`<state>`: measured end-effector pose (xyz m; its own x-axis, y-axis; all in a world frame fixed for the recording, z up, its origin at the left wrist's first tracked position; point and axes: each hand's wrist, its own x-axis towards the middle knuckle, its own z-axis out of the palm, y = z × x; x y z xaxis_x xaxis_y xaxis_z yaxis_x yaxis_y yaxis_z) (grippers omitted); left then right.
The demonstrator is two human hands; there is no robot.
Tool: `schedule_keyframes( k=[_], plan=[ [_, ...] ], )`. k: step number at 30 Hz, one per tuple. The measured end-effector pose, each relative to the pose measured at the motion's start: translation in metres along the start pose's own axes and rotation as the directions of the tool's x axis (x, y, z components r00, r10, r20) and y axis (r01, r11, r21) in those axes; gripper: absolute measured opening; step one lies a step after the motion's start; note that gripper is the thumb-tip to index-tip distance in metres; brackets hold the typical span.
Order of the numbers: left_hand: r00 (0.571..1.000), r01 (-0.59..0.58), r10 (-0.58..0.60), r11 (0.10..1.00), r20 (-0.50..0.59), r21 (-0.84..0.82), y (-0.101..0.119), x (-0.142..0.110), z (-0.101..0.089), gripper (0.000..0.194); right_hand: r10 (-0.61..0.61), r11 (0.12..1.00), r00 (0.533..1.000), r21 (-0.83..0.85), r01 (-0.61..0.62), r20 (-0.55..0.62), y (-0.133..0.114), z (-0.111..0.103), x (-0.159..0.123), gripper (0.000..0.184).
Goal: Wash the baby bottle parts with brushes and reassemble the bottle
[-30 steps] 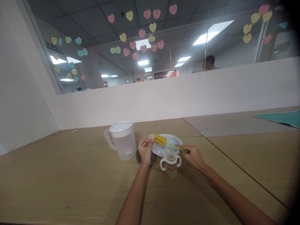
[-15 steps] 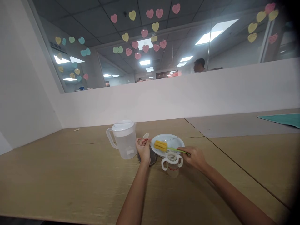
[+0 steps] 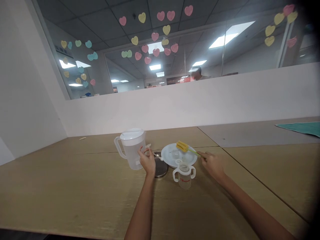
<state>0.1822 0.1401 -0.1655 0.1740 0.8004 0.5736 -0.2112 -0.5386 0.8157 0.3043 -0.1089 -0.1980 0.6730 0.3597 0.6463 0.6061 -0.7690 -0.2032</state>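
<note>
My right hand (image 3: 212, 166) is closed round the green handle of a sponge bottle brush (image 3: 182, 146). Its yellow sponge head is over the far rim of a white plate (image 3: 165, 154). In my left hand (image 3: 147, 161), the fingers pinch a small pale piece with a thin straw (image 3: 157, 156) that ends in a whitish knob near the plate's left edge. A clear domed piece (image 3: 175, 154) lies on the plate. Just in front stands an uncapped clear baby bottle (image 3: 184, 180) with two white handles. Below the left fingers is a dark round metal dish (image 3: 161, 169).
Left of my left hand stands a translucent lidded pitcher (image 3: 132, 141). A teal cloth (image 3: 302, 127) lies at the far right of the table (image 3: 87, 186). Behind is a low white wall (image 3: 160, 111) under a window, with a person beyond the glass.
The brush head has moved away from me and to the right, to the plate's far rim. My left hand has shifted left toward the pitcher, and the straw now shows.
</note>
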Motion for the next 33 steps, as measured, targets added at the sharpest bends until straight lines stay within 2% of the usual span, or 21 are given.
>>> schedule_keyframes(
  k=[3, 6, 11, 13, 16, 19, 23, 26, 28, 30, 31, 33],
  plan=[
    [0.999, -0.035, 0.035, 0.999, -0.005, 0.003, 0.002, -0.002, 0.0, 0.043, 0.005, 0.998, 1.0, -0.064, -0.003, 0.03, -0.003, 0.001, -0.002, 0.039],
    [0.996, -0.064, 0.069, 0.994, 0.052, -0.086, 0.002, -0.003, 0.001, 0.041, -0.016, 0.997, 0.999, -0.078, 0.019, 0.042, -0.003, 0.002, -0.003, 0.037],
    [0.987, -0.089, 0.105, 0.988, 0.12, -0.13, -0.014, -0.005, 0.007, 0.036, -0.071, 0.997, 0.994, -0.038, 0.074, 0.081, -0.004, 0.003, -0.002, 0.038],
    [0.988, -0.044, 0.061, 0.992, 0.144, -0.118, -0.024, -0.005, 0.011, 0.039, -0.098, 0.995, 0.992, -0.005, 0.099, 0.081, -0.005, 0.003, -0.002, 0.04],
    [0.97, 0.097, -0.071, 0.99, 0.233, -0.1, -0.035, -0.003, 0.015, 0.047, -0.13, 0.991, 0.988, 0.048, 0.127, 0.077, -0.007, 0.003, -0.002, 0.042],
    [0.939, 0.141, -0.137, 0.99, 0.315, 0.012, -0.038, -0.001, 0.015, 0.05, -0.133, 0.989, 0.987, 0.08, 0.126, 0.095, -0.008, 0.002, -0.003, 0.044],
    [0.923, 0.019, -0.117, 0.965, 0.366, 0.26, -0.035, 0.0, 0.011, 0.045, -0.136, 0.988, 0.983, 0.095, 0.125, 0.123, -0.012, 0.0, -0.003, 0.045],
    [0.889, -0.041, -0.16, 0.906, 0.429, 0.422, -0.033, -0.001, 0.008, 0.037, -0.133, 0.988, 0.983, 0.101, 0.121, 0.127, -0.014, -0.002, -0.003, 0.043],
    [0.872, -0.056, -0.183, 0.884, 0.454, 0.465, -0.028, -0.004, 0.008, 0.031, -0.126, 0.988, 0.983, 0.106, 0.112, 0.135, -0.015, -0.003, -0.003, 0.043],
    [0.859, -0.081, -0.182, 0.875, 0.478, 0.478, -0.012, -0.008, 0.006, 0.028, -0.123, 0.988, 0.983, 0.115, 0.107, 0.136, -0.015, -0.002, -0.003, 0.043],
    [0.85, -0.104, -0.168, 0.876, 0.5, 0.472, 0.002, -0.01, 0.004, 0.027, -0.121, 0.987, 0.983, 0.119, 0.105, 0.136, -0.015, -0.002, -0.004, 0.043],
    [0.817, -0.174, -0.105, 0.893, 0.567, 0.416, 0.045, -0.017, -0.005, 0.029, -0.119, 0.987, 0.982, 0.124, 0.101, 0.146, -0.015, -0.002, -0.004, 0.043]
  ],
)
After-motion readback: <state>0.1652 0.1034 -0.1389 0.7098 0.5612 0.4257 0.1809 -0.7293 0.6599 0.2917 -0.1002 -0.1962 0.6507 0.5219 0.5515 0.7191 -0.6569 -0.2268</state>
